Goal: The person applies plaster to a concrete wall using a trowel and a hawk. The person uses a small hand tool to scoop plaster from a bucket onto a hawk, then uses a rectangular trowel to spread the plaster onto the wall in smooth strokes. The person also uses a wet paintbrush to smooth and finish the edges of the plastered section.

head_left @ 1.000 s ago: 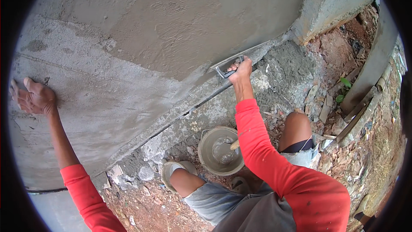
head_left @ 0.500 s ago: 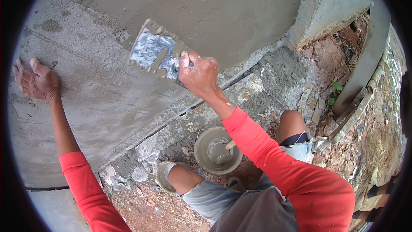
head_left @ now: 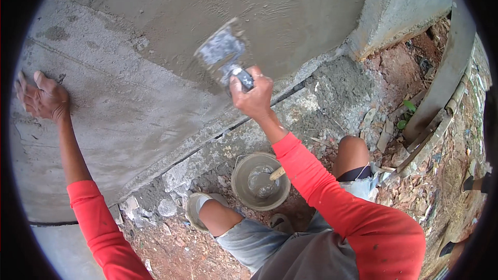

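My right hand [head_left: 254, 93] grips the dark handle of a wide putty knife [head_left: 222, 47]. Its broad blade is smeared with grey and white plaster, a little blurred, and lies over the wet-looking plaster on the wall [head_left: 290, 26]. My left hand [head_left: 45, 96] rests with fingers apart on the paler, rougher part of the wall, at the far left. Below my right forearm stands a round bucket [head_left: 244, 197] with grey mix in it and a wooden handle [head_left: 277, 173] sticking out over its rim.
A concrete ledge with a dark gap [head_left: 223, 135] runs along the wall's foot. A concrete pillar [head_left: 410, 10] juts out at upper right, beside a curved grey board [head_left: 441, 72]. Rubble and dry leaves [head_left: 404, 192] cover the ground. Another person's feet [head_left: 474, 184] show at the right edge.
My right hand has moved right with the putty knife, whose blade has swung over onto the darker plaster. Fresh ridges show in the plaster above it. My left hand stays on the wall.
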